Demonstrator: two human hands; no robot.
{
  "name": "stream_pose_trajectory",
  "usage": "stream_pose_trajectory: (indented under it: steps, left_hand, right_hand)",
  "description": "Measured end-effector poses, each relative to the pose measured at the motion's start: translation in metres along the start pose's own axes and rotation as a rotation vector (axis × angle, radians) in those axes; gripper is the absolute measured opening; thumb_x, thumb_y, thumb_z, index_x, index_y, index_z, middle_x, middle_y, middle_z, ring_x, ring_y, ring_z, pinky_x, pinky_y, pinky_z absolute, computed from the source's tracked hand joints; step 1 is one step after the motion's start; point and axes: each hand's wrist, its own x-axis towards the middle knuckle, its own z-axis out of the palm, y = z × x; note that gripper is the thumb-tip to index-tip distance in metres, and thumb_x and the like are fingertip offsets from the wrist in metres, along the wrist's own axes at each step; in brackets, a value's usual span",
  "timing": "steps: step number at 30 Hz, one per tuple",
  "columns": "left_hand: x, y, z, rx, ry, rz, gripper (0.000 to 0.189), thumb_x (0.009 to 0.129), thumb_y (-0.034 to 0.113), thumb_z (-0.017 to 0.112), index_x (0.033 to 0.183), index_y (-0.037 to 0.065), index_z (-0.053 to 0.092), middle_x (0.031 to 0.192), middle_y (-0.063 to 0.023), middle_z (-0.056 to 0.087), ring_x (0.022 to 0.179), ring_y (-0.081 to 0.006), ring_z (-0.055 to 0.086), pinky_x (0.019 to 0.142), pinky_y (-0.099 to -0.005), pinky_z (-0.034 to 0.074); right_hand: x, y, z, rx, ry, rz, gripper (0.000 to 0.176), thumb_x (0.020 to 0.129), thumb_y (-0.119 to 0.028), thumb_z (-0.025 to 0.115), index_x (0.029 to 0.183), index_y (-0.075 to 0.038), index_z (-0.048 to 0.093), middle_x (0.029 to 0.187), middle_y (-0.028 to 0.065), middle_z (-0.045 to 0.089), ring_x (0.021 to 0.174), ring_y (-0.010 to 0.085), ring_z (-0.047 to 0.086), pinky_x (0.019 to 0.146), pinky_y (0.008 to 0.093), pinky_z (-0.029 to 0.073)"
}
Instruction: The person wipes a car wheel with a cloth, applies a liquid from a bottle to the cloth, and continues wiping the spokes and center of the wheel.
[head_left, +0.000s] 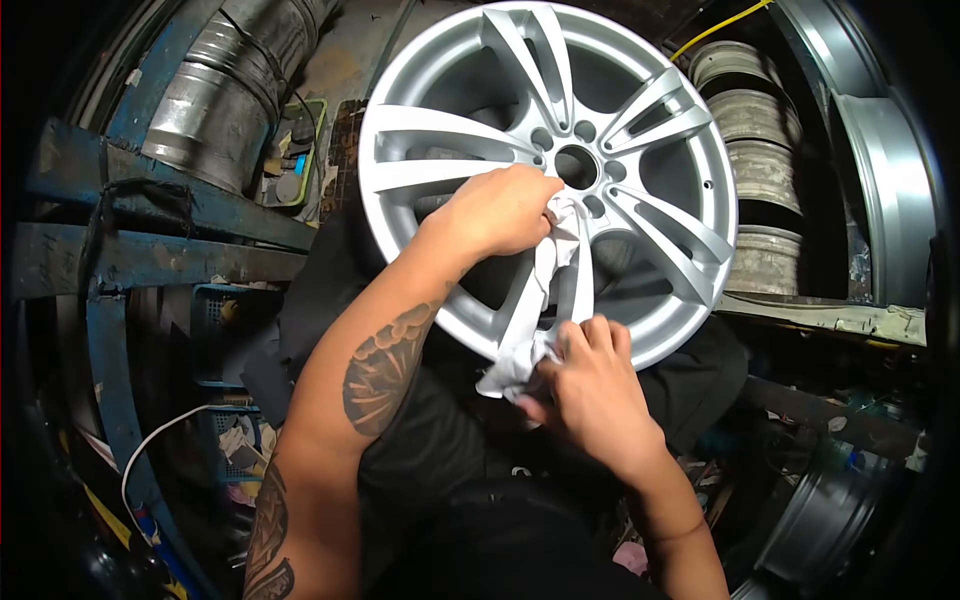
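Observation:
A silver alloy wheel [665,247] with paired spokes and a round centre hole lies in front of me, above my dark-clothed lap. A white cloth [518,362] stretches along the lower spokes, from just below the centre hole to the bottom rim. Near the hub, my left hand [510,207] is closed on the cloth's upper end. At the bottom rim, the fingers of my right hand [597,385] are bent around the cloth's lower end. Part of the lower spokes is hidden under the cloth.
Stacked metal rims [765,165] stand at the right, beside a large silver rim [885,170]. Blue metal beams [200,200] cross the left side, in front of a metal cylinder [205,115]. A green-edged tray [318,135] holds small items. Another wheel [825,520] is at the lower right.

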Motion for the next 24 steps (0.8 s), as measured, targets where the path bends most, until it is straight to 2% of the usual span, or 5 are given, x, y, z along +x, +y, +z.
stream_pose_trajectory:
  steps: [11,18,20,22,24]
  left_hand:
    - [0.006,0.013,-0.011,-0.274,-0.093,-0.114,0.036,0.090,0.027,0.048,0.098,-0.005,0.064,0.100,-0.0303,0.068,0.101,-0.0472,0.065,0.087,-0.0511,0.051]
    - [-0.010,0.063,-0.045,-0.039,-0.292,-0.416,0.050,0.103,0.041,0.046,0.092,-0.005,0.063,0.075,-0.0242,0.062,0.071,-0.0439,0.060,0.072,-0.0509,0.049]
    - [-0.037,0.073,-0.047,-0.275,-0.317,0.061,0.046,0.096,0.042,0.053,0.092,-0.003,0.064,0.074,-0.0217,0.062,0.068,-0.0404,0.060,0.069,-0.0478,0.050]
    - [-0.051,0.102,-0.039,-0.734,-0.650,0.434,0.050,0.082,0.046,0.065,0.093,-0.003,0.064,0.075,-0.0198,0.062,0.069,-0.0397,0.061,0.068,-0.0462,0.050]
    - [-0.062,0.130,-0.027,-1.108,-0.908,0.701,0.060,0.068,0.050,0.077,0.095,-0.002,0.063,0.077,-0.0178,0.063,0.070,-0.0390,0.062,0.066,-0.0447,0.050]
  right_hand:
    - [0.001,0.002,0.009,-0.045,0.021,-0.027,0.035,0.080,-0.038,0.078,0.086,-0.004,0.075,0.101,0.0113,0.059,0.109,0.0297,0.052,0.098,0.0440,0.038]
    - [0.004,0.017,0.030,0.046,0.203,-0.027,0.026,0.073,-0.031,0.080,0.075,-0.005,0.075,0.092,0.0074,0.062,0.104,0.0253,0.052,0.090,0.0371,0.039]
    - [0.002,0.022,0.037,0.098,0.231,-0.035,0.028,0.072,-0.032,0.080,0.076,-0.005,0.074,0.092,0.0081,0.061,0.103,0.0260,0.052,0.089,0.0371,0.040]
    - [0.007,0.034,0.058,0.013,0.492,-0.095,0.034,0.069,-0.035,0.082,0.079,-0.005,0.071,0.095,0.0087,0.060,0.101,0.0268,0.053,0.091,0.0391,0.041]
    - [0.004,0.036,0.059,0.128,0.396,-0.096,0.035,0.069,-0.037,0.083,0.082,-0.006,0.071,0.095,0.0083,0.060,0.102,0.0265,0.054,0.092,0.0404,0.041]
